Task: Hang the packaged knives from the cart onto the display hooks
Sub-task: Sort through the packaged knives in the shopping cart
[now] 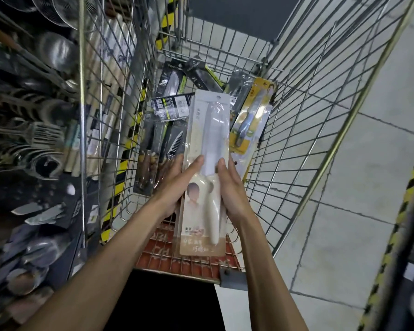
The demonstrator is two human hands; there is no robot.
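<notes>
Left hand (177, 180) and right hand (232, 187) both grip white packaged knife (208, 130), thumbs on front, above wire cart (296, 115) with other knife packs (251, 115).

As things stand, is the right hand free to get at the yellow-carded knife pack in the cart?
Probably not yet: the right hand grips the white knife package with the left hand. The yellow pack itself lies uncovered just beyond it.

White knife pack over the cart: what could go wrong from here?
The white knife pack is held by its sides between the left hand and right hand, so it might slip and drop into the cart. Its small hang hole could tear when hung.
</notes>
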